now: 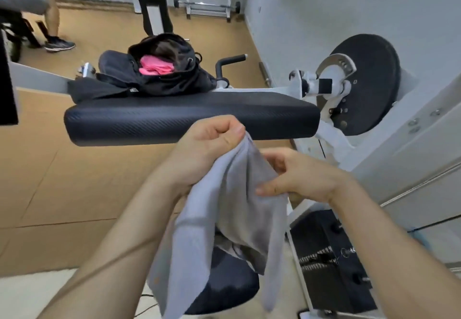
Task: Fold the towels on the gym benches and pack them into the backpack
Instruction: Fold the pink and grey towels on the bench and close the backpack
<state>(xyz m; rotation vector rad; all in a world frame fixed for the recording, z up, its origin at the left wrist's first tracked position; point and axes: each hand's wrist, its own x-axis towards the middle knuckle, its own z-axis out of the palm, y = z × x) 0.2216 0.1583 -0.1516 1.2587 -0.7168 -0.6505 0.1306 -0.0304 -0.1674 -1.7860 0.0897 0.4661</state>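
Hanging long-ways straight down in front of the desk (174,119), the grey towel (224,219) is pinched at its top corner by the left grip (209,144), side edge by the right grip (299,176).

A black padded worktop (189,119) runs across the middle of the frame, its textured cover facing up and its rounded long edge turned toward the viewer. It rests on a white metal frame (303,86) that shows at its right end. A black backpack (174,81) lies on the far side of the worktop, left of centre, slumped with its mouth open and pink cloth (156,67) showing inside. Part of the backpack's dark fabric spills past the worktop's far left corner. Below the worktop spreads a tan tiled floor (50,181).
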